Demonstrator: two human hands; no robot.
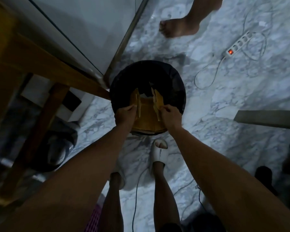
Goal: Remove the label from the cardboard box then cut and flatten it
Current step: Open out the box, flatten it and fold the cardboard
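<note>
Marble floor: white w/ grey veins, fills most of the view.
Table: brown wood, far left, one corner near the bin.
Bin: round black plastic, dark liner, standing on floor btwn table corner and the person's feet.
Box: brown cardboard box, opened out, tilted over the bin's near rim, far flaps inside the bin mouth.
Left hand: fingers curled, gripping box's left flap.
Right hand: fingers curled, pinching box's right flap.
Power strip: white, red switch lit, upper right, cable looping on floor.
Slipper: white, on person's right foot, just behind bin.
Bare foot: another person's, top of view.
</note>
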